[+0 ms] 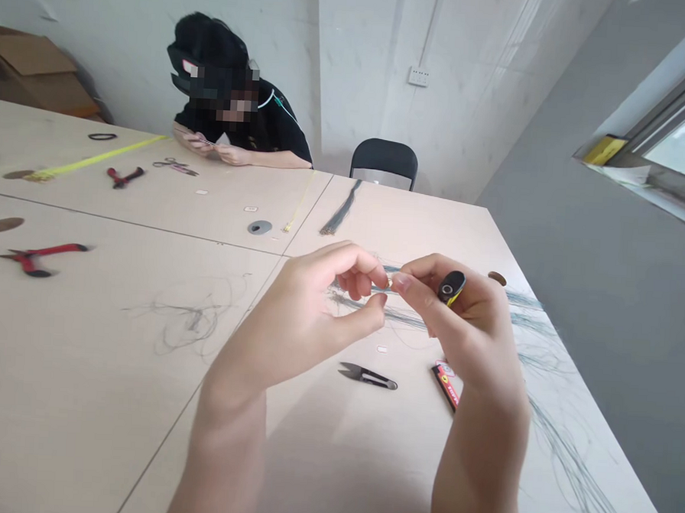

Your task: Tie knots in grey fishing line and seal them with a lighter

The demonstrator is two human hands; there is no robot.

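1. The step in hand looks like close fingertip work: both hands meet above the table (303, 453) around a tiny gold bit (390, 284).
2. The right hand (460, 308) seems to pinch the gold bit between thumb and forefinger; a black-and-yellow handle (451, 287) is tucked among its fingers.
3. The left hand (334, 302) curls in from the other side, forefinger at the gold bit, thumb tip apart below it. Whether it grips a fine strand, I cannot tell.
4. Thin strands (406, 319) lie on the table behind the fingers; snips (368, 376) and a red packet (447, 386) lie nearer the wearer, apart from both hands.
5. As I judge it, the next move calls for a steady right pinch, exact placing of the left fingertips, and the handle kept clear of the gold bit.
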